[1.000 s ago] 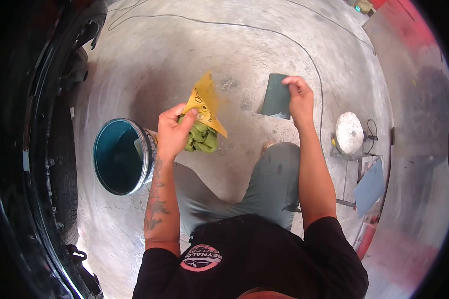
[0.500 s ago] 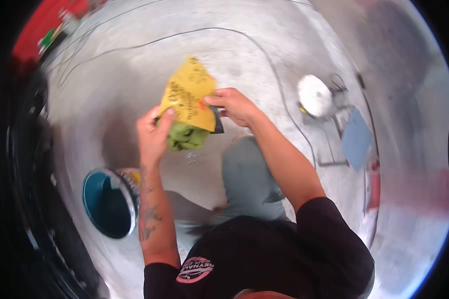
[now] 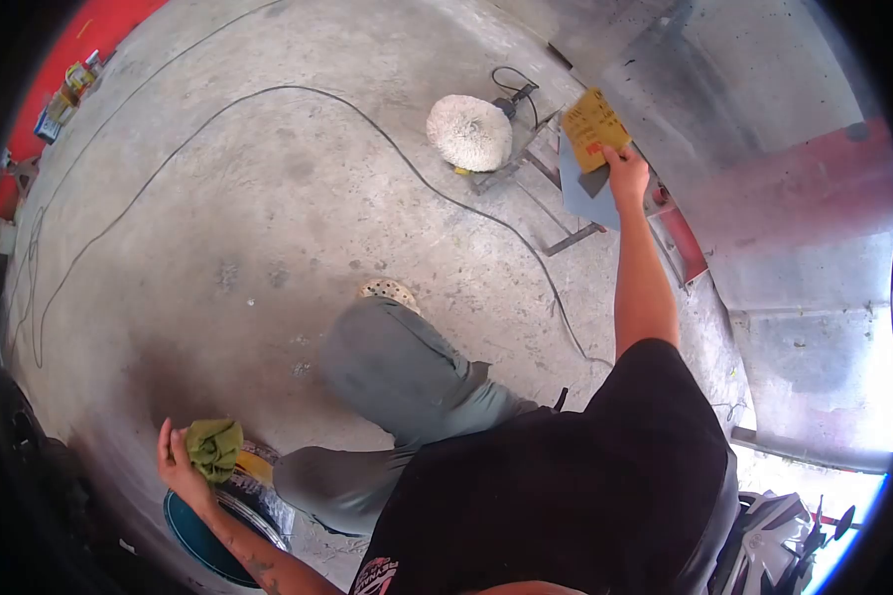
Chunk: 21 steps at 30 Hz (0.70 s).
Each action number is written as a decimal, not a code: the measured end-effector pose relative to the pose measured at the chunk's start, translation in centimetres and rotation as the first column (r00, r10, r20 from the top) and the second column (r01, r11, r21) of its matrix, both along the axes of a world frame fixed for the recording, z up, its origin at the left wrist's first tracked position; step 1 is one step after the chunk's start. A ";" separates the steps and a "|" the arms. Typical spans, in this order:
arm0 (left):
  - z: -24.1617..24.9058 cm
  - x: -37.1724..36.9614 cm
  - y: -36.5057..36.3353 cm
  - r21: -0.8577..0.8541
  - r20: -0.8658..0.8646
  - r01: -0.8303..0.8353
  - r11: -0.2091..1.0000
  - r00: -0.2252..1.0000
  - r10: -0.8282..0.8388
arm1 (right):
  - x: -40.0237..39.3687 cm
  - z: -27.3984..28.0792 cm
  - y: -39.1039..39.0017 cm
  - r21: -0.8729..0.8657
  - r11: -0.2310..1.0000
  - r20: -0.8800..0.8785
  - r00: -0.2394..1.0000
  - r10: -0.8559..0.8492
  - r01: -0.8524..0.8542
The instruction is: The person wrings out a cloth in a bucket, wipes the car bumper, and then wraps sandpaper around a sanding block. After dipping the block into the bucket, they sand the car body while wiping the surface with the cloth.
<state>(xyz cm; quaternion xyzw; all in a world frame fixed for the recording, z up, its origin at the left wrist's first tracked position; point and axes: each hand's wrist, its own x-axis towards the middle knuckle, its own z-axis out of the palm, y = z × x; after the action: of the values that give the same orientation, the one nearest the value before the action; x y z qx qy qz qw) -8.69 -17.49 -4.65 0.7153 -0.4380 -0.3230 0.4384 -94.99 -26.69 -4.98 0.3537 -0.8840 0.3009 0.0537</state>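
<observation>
Right hand (image 3: 629, 180) pinches yellow sheet (image 3: 590, 129) by its edge; left hand (image 3: 182, 474) holds green cloth (image 3: 214, 448), broad floor (image 3: 337, 213) between.

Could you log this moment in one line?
Left hand: holds green cloth, near bucket | Right hand: holds yellow sheet, before blue sheet

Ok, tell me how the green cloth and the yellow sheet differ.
The green cloth is crumpled into a bunch, while the yellow sheet is much flatter. The cloth shows no printing; the sheet carries dark lettering. The cloth is at the left hand, the sheet in the right hand. Shared: each is at one of the person's hands.
</observation>
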 end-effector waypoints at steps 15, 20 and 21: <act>4.3 0.8 8.9 -0.167 0.223 -0.467 0.868 0.840 0.495 | -5.7 1.5 -6.4 0.054 0.932 -0.503 0.797 0.336 -0.359; -0.2 3.2 11.2 -0.370 0.059 -0.506 0.779 0.824 0.564 | 24.8 3.7 -15.4 -0.136 0.303 -0.136 0.321 0.937 -0.943; -0.4 3.2 11.7 -0.370 0.036 -0.562 0.740 0.787 0.616 | 33.0 4.6 -14.8 -0.237 0.232 0.060 0.224 0.973 -0.943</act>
<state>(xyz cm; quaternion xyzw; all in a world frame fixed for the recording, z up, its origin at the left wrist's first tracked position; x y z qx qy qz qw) -5.47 -5.75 -5.09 0.7532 -0.2705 -0.0300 0.5988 -62.03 -41.53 -0.42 0.7858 -0.4536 0.3680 -0.2033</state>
